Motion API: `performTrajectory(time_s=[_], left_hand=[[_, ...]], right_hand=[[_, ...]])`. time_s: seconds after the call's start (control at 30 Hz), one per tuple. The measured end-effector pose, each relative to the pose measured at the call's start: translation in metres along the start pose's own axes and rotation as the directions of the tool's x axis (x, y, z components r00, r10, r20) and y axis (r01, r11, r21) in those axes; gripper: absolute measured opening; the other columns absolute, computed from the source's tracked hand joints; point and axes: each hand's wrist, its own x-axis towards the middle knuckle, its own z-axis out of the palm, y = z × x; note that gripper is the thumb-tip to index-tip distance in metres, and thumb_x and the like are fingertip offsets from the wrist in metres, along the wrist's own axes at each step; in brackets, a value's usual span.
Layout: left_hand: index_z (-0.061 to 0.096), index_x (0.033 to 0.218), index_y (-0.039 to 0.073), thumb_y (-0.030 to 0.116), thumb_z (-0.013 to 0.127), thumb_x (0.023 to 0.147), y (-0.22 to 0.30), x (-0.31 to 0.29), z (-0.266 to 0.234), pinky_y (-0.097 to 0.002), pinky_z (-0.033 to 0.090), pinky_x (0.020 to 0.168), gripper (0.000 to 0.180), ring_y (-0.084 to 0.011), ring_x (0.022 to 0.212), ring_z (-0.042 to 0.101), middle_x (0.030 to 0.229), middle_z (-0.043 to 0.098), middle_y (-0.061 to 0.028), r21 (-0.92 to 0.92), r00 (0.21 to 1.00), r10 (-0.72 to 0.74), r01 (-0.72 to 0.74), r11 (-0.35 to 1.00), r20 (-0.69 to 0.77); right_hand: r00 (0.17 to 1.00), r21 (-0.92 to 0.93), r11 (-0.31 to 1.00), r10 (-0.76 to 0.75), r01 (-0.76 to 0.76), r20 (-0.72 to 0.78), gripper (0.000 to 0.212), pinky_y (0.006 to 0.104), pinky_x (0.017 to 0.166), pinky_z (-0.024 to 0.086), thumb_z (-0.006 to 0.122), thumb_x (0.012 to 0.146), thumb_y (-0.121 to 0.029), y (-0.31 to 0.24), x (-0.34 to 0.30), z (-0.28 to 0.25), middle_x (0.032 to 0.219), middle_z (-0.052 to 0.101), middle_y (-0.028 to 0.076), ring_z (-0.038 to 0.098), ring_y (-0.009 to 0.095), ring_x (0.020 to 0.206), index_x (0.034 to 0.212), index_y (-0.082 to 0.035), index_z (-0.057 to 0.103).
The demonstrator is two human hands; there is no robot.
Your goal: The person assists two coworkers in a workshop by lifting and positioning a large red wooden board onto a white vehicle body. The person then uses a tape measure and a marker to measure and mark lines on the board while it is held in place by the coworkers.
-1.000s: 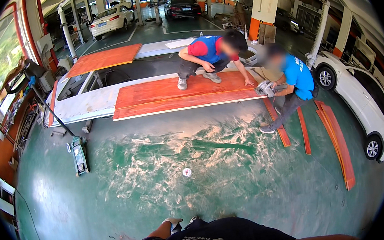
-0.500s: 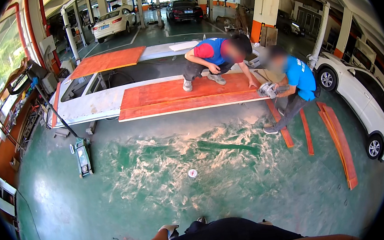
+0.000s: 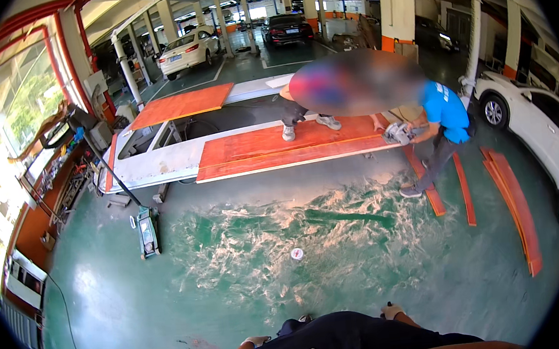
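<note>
My left hand (image 3: pixel 257 340), in a pale glove, hangs low beside my dark shirt, its fingers too small to make out. On the other side my right hand (image 3: pixel 391 310) shows, also pale-gloved, with a small dark patch at it; its finger shape is unclear. Neither hand is near the boards. Ahead, a co-worker in blue (image 3: pixel 447 112) grips a grey power saw (image 3: pixel 397 133) at the right end of a long red board (image 3: pixel 277 149). A second person, largely blurred, crouches on that board with one hand on it near the saw.
The boards lie on a low white lift platform (image 3: pixel 152 164). Pale sawdust (image 3: pixel 278 238) covers green floor, with a small round white object (image 3: pixel 296 254) on it. A floor jack (image 3: pixel 147 232) stands left; red strips (image 3: pixel 512 210) and a white car (image 3: pixel 533 129) are right.
The whole scene has shifted right and slightly down in my view. My right hand has come into sight beside my body. The saw remains at the board's right end.
</note>
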Motion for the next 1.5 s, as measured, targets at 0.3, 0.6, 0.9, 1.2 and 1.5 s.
performTrajectory(time_s=[0.3, 0.6, 0.9, 1.2, 1.5], left_hand=[[0.054, 0.138, 0.013, 0.052, 0.061, 0.091, 0.05, -0.052, 0.063, -0.0377, 0.046, 0.095, 0.062, -0.0249, 0.115, 0.061, 0.128, 0.064, -0.0117, 0.084, 0.999, -0.025, 0.027, 0.996, -0.019], [0.062, 0.13, 0.011, 0.054, 0.059, 0.092, 0.133, -0.06, 0.097, -0.0382, 0.047, 0.091, 0.057, -0.0255, 0.107, 0.064, 0.119, 0.068, -0.0123, 0.259, 0.999, 0.027, -0.032, 0.965, 0.02], [0.069, 0.12, 0.008, 0.055, 0.058, 0.092, 0.139, -0.062, 0.091, -0.0387, 0.048, 0.085, 0.056, -0.0253, 0.097, 0.066, 0.107, 0.072, -0.0128, 0.404, 0.998, -0.029, 0.047, 0.914, -0.051], [0.071, 0.106, -0.004, 0.05, 0.064, 0.09, 0.235, -0.108, 0.098, -0.0388, 0.05, 0.071, 0.057, -0.0214, 0.072, 0.064, 0.088, 0.07, -0.0121, 0.175, 0.981, 0.152, -0.13, 0.976, -0.117], [0.059, 0.132, 0.027, 0.043, 0.066, 0.088, 0.178, -0.087, 0.103, -0.04, 0.049, 0.09, 0.048, -0.0316, 0.107, 0.066, 0.116, 0.069, -0.0134, 0.573, 0.99, 0.093, -0.14, 0.807, 0.11]], right_hand=[[0.995, -0.204, 0.974, 0.094, -0.097, -0.024, 0.042, 0.0484, 0.074, 0.055, 0.055, 0.093, -0.033, 0.148, -0.011, -0.032, 0.103, 0.071, 0.015, 0.071, 0.03, 0.09, 0.117, 0.0, 0.065], [0.989, -0.449, 0.892, 0.02, 0.048, 0.144, 0.036, 0.0413, 0.071, 0.056, 0.051, 0.092, -0.029, 0.398, 0.041, -0.022, 0.09, 0.07, 0.017, 0.071, 0.026, 0.081, 0.107, 0.001, 0.064], [0.935, 0.745, 0.606, 0.349, -0.279, 0.066, 0.014, 0.0384, 0.046, 0.049, 0.058, 0.088, -0.015, 0.373, -0.046, -0.009, 0.064, 0.057, 0.01, 0.059, 0.024, 0.053, 0.087, -0.001, 0.057], [0.892, 0.782, 0.514, 0.438, -0.353, 0.115, 0.014, 0.0404, 0.047, 0.05, 0.059, 0.089, -0.015, 0.41, -0.065, 0.007, 0.069, 0.059, 0.012, 0.06, 0.026, 0.054, 0.091, -0.002, 0.057], [0.866, 0.794, 0.471, 0.482, -0.385, 0.134, 0.012, 0.0386, 0.046, 0.048, 0.059, 0.089, -0.014, 0.404, -0.078, 0.008, 0.066, 0.056, 0.01, 0.057, 0.023, 0.052, 0.09, -0.003, 0.055]])
